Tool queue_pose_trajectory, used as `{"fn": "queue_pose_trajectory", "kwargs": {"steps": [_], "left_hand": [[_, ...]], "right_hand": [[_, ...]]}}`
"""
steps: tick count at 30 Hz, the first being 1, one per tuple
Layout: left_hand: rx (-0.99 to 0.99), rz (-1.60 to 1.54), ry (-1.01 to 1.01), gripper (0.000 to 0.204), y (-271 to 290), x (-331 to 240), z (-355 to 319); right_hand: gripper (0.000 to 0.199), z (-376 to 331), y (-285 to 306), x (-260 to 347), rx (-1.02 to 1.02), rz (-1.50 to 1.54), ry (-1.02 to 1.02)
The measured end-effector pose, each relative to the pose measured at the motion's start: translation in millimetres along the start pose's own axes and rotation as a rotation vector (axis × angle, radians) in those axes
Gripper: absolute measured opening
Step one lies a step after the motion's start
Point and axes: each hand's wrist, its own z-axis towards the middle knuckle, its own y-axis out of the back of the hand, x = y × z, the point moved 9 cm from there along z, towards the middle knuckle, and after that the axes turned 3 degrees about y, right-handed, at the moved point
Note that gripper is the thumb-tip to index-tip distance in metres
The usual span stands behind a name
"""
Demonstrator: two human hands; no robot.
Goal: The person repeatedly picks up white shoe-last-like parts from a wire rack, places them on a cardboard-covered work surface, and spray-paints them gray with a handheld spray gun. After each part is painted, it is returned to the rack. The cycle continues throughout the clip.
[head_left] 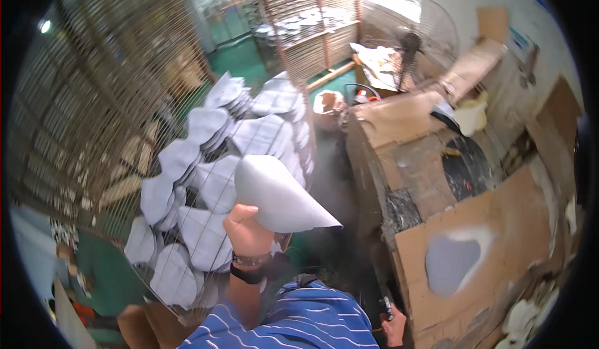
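Note:
My left hand (248, 229), with a bracelet and a dark band at the wrist, is closed on the lower edge of a pale grey shoe-upper-like sheet (281, 193). The sheet is raised, its rounded end up and its pointed end to the right. Low in the picture, my right hand (393, 329) is wrapped round a small metal tool that looks like a spray gun (388, 308); its lower part is hidden. On the cardboard-covered bench (418, 249) to the right lies a grey cut piece (446, 265) ringed by white spray residue.
A wire rack (134, 249) on the left carries several overlapping pale pieces (209, 124). More tall slatted racks (306, 5) stand behind. At the far right are a fan (409, 43), a bucket (329, 102) and cardboard boards (474, 68). Green floor (243, 62) shows between them.

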Motion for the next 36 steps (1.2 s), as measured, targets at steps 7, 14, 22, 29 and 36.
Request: {"fn": "queue_pose_trajectory", "kwargs": {"steps": [7,14,22,29,36], "left_hand": [[-0.214,0.030,-0.408,0.054,71,-135,-19],[-0.423,0.047,-0.714,0.046,161,-288,-51],[-0.459,0.198,-1.416,0.041,228,-524,-163],[-1.382,-0.047,-1.138,0.057,503,-468,-264],[-1.907,0.454,-1.015,0.067,489,-416,-207]], "right_hand": [[0.047,54,-60,62,0.220,-0.216,0.190],[0.044,97,-111,105,0.435,-0.234,0.327],[0.043,120,-156,104,0.722,-0.052,0.225],[0.035,114,-182,160,0.654,-0.337,0.401],[0.041,94,-168,168,0.657,-0.243,0.448]]}}
